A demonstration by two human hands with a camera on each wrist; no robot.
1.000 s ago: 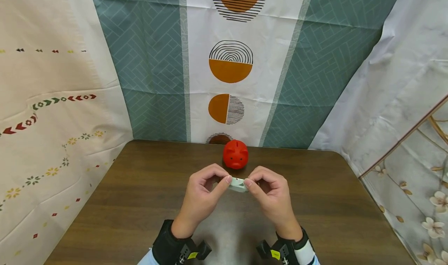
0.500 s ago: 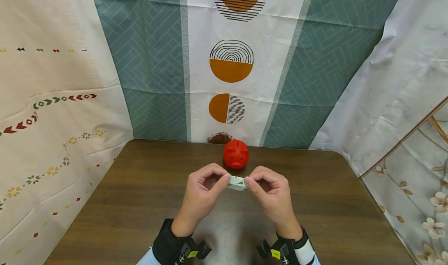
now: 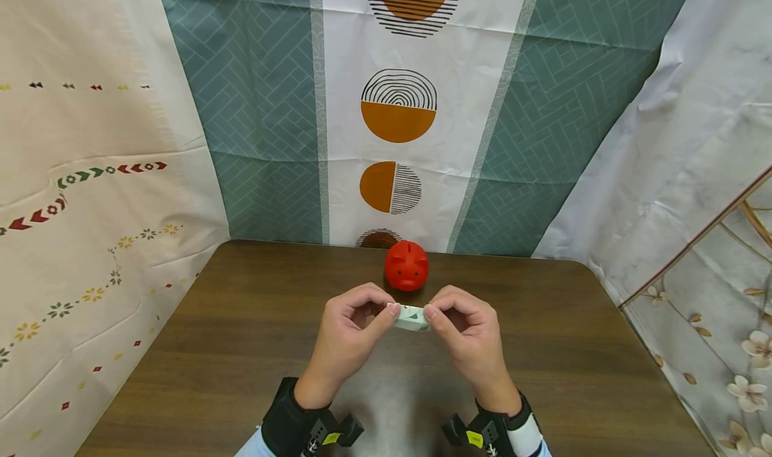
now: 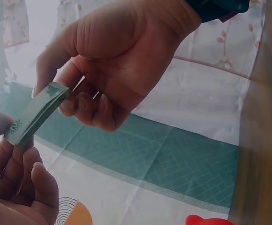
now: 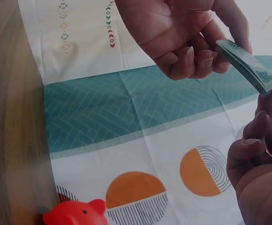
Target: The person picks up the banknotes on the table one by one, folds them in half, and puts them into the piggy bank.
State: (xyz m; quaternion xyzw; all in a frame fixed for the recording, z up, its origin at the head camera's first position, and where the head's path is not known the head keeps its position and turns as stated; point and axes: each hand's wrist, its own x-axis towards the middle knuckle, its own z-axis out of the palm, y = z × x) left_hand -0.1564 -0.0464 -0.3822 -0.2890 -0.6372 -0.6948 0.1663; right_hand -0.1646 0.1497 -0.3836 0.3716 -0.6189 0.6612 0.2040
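A pale green folded banknote (image 3: 413, 318) is stretched between the two hands in the head view. My left hand (image 3: 348, 336) pinches one end between thumb and fingers. At the other end, my right hand (image 3: 469, 335) pinches it the same way. Seen from the left wrist, the banknote (image 4: 38, 111) forms a narrow strip with stacked layers showing along one edge. The right wrist view shows the banknote (image 5: 248, 66) held up above the table, its folds slightly parted. Just beyond the hands, a red piggy bank (image 3: 407, 267) faces me.
The brown wooden table (image 3: 253, 330) ends at a hanging curtain (image 3: 271, 142) with a teal and white pattern. A cream embroidered cloth (image 3: 90, 209) hangs at the left. On the right is a white floral cloth (image 3: 675, 196).
The banknote and thumbs shift up slightly, then back down, with the banknote tilting a little. Both hands keep their pinch, and the piggy bank stays in place.
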